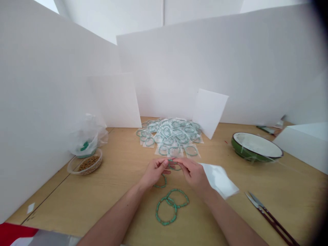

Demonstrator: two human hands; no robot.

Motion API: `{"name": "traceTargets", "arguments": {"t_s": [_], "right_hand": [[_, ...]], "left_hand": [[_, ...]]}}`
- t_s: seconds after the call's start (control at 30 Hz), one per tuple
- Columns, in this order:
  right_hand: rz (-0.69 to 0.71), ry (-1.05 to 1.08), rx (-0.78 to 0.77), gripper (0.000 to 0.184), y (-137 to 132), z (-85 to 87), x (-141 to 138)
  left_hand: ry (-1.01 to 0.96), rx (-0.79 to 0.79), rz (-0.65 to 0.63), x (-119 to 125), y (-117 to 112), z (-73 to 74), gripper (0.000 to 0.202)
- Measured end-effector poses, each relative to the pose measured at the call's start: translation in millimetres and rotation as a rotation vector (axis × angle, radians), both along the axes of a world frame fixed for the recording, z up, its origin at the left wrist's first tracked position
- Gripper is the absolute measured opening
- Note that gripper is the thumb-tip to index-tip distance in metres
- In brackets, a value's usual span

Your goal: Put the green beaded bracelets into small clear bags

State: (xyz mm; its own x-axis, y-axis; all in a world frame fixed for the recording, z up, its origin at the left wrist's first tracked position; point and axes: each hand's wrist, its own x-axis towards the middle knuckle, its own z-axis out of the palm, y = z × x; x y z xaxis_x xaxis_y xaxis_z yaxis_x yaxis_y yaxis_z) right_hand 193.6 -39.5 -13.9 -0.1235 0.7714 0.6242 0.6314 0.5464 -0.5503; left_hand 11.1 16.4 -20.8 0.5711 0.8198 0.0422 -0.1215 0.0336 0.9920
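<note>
Between my two hands is a green beaded bracelet [175, 168]. My left hand [155, 172] pinches its left side with thumb and fingers. The fingertips of my right hand [191, 172] close on the opposite side. Whether a clear bag surrounds this bracelet, I cannot tell. Another beaded bracelet [161, 186] lies partly hidden under my left hand. Closer to me, two bracelets [166, 222] overlap on the table. A stack of clear plastic bags [220, 180] lies beside my right hand. Beyond my hands spreads a pile of bagged bracelets [174, 135].
At left, a plastic tub [97, 164] of brown beads stands by a plastic bag [89, 135] with green beads. On the right are a green bowl [252, 155] and long scissors [269, 215]. White boards [210, 111] stand around the wooden table [123, 153].
</note>
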Motion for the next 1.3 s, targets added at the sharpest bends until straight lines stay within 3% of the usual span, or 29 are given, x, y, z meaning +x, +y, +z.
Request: {"name": "traceTargets", "arguments": {"t_s": [0.13, 0.23, 0.43, 0.67, 0.77, 0.87, 1.0, 1.17, 1.3], "right_hand": [[-0.106, 0.065, 0.102, 0.023, -1.7, 8.9, 1.7], [-0.206, 0.105, 0.093, 0.018, -1.8, 10.8, 3.5], [-0.119, 0.141, -0.029, 0.022, -0.4, 3.5, 0.7], [-0.117, 0.276, -0.102, 0.025, -0.5, 1.3, -2.3], [-0.156, 0.271, -0.087, 0.023, -1.2, 1.3, -1.0], [-0.170, 0.210, -0.043, 0.020, -2.2, 1.7, 0.3], [-0.091, 0.132, -0.013, 0.018, -2.7, 2.5, 0.9], [-0.106, 0.128, -0.052, 0.017, -1.8, 4.4, 2.1], [-0.017, 0.108, -0.096, 0.021, -0.1, 4.9, 2.0]], "left_hand": [[-0.071, -0.089, 0.032, -2.7, 0.6, 0.9, 0.049], [-0.151, -0.159, 0.040, -4.5, 1.0, 1.7, 0.044], [-0.276, -0.290, -0.003, -3.4, -0.9, 6.5, 0.037], [-0.337, -0.384, -0.081, -2.4, -3.7, 4.8, 0.037], [-0.220, -0.315, -0.053, -3.8, -2.8, 5.1, 0.044], [-0.066, -0.120, 0.100, -6.8, 1.2, 7.6, 0.050], [-0.046, 0.040, 0.242, -10.2, 7.5, 10.0, 0.043], [-0.011, 0.089, 0.271, -7.9, 8.5, 7.7, 0.036], [-0.026, 0.105, 0.264, -4.5, 3.9, 8.0, 0.036]]}}
